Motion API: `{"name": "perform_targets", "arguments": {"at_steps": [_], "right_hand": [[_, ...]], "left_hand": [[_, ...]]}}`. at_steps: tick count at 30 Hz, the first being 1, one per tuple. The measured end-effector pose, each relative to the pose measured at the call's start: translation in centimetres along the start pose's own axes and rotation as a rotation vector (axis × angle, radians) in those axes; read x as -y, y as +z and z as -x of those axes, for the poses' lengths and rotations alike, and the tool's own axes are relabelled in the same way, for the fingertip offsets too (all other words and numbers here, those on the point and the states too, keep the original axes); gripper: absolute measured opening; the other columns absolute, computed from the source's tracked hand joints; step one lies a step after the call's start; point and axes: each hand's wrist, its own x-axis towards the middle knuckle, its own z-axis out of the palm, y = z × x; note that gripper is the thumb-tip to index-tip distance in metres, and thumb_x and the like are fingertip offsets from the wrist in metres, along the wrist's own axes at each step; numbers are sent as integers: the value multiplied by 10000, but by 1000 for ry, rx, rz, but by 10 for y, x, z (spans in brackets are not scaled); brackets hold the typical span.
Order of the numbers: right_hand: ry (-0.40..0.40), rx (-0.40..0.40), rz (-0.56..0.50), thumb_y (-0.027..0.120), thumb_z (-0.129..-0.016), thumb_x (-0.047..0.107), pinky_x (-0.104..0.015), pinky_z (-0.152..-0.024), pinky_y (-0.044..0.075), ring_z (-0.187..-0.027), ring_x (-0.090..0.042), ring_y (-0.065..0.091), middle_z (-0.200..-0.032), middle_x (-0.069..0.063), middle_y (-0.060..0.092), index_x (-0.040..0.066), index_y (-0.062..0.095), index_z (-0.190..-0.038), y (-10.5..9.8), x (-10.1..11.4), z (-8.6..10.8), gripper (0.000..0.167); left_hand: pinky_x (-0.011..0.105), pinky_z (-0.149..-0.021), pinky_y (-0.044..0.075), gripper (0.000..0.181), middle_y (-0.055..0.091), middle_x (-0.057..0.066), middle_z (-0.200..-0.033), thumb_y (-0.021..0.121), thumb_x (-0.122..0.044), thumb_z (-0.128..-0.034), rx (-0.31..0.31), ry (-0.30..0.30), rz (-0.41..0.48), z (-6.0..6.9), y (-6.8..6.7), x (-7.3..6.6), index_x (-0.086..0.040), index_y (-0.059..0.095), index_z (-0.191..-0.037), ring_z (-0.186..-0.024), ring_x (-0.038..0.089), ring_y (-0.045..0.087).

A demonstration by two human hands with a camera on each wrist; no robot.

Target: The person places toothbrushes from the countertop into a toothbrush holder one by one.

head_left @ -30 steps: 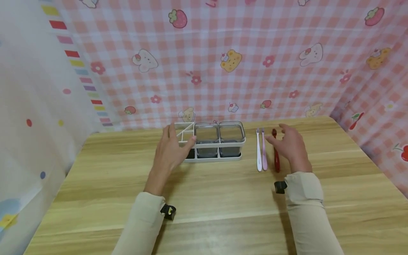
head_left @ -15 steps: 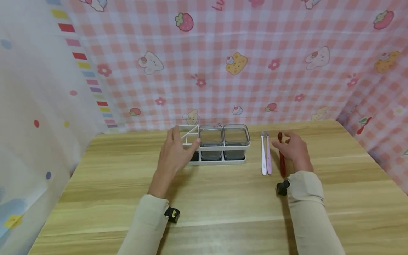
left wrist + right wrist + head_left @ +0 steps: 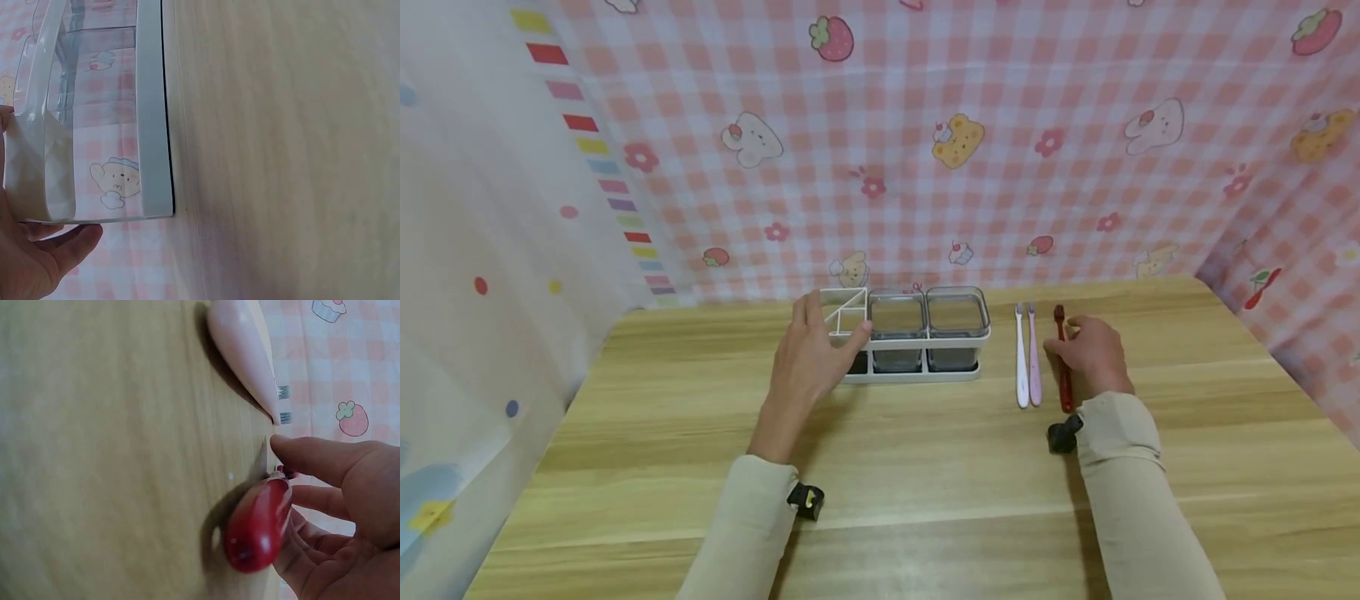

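Right hand (image 3: 1099, 350) settles lower, spread around the red toothbrush (image 3: 256, 531), which a loose pinch could drop; left hand (image 3: 808, 354) grips the rack (image 3: 153, 119).

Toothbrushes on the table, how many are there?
3: the white toothbrush leftmost, the pink toothbrush right beside it, and the red toothbrush farther right, by the right hand.

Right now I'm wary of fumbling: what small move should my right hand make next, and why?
Probably bring the thumb of your right hand in against the red toothbrush: the right wrist view shows the thumb tip off the handle, with fingers close on the other side.
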Motion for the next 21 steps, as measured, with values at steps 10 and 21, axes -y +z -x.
{"name": "perform_targets", "arguments": {"at_steps": [10,21], "right_hand": [[-30,-51,-13,698,-844,193,-422,-712,454,-828,-371,549,-897,-179,688,-19,669,-929,-2,-6,3,231],[44,-55,-82,625,-895,219,-525,-917,472,-1066,-450,564,-1247,-298,635,-65,651,-1252,-3,-8,2,457]], "left_hand": [[597,-994,448,1043,265,196,-1611,478,-754,-910,10,-2,-4,-1,-2,-2,-28,186,-1600,-1261,461,509],[600,-990,449,1035,284,194,-1599,494,-742,-910,13,-6,2,0,-3,-3,-26,195,-1595,-1252,453,513]]}}
